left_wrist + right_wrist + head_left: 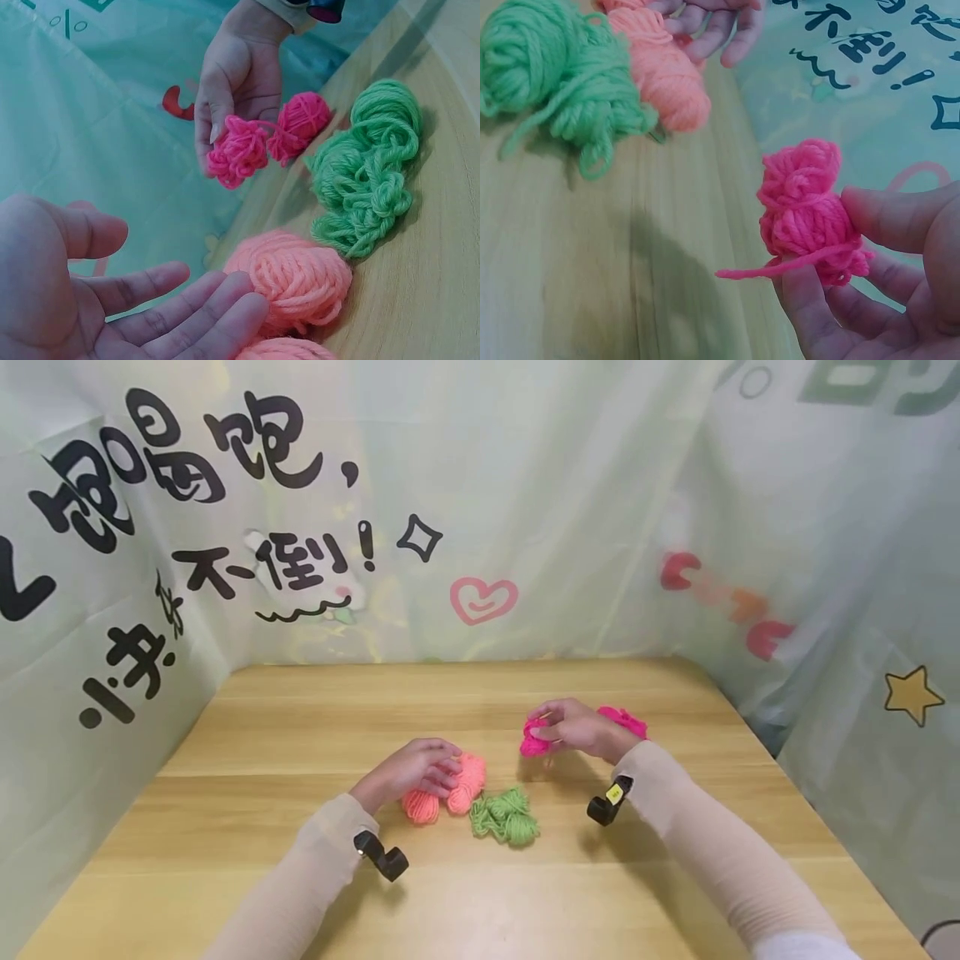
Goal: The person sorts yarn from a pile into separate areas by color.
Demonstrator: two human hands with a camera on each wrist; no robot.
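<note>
Between thumb and fingers, my right hand point(576, 727) pinches a small hot-pink yarn bundle point(810, 214) above the table, a loose strand sticking out from it. Behind that wrist lies more hot-pink yarn point(624, 722), partly hidden in the head view. My left hand point(415, 769) is over the coral yarn, its fingers loosely extended and gripping nothing; in the left wrist view the fingertips are at the edge of one coral bundle point(296, 277). A second coral bundle point(422, 807) lies beside it, partly covered by the hand. Green yarn point(506, 817), loosely tangled, rests between both hands, nearer the body.
The wooden table point(285, 710) carries all the yarn. A pale printed curtain point(540, 510) with dark characters, a heart and a star hangs along its back and sides. Both wrists wear black camera mounts point(382, 857) over beige sleeves.
</note>
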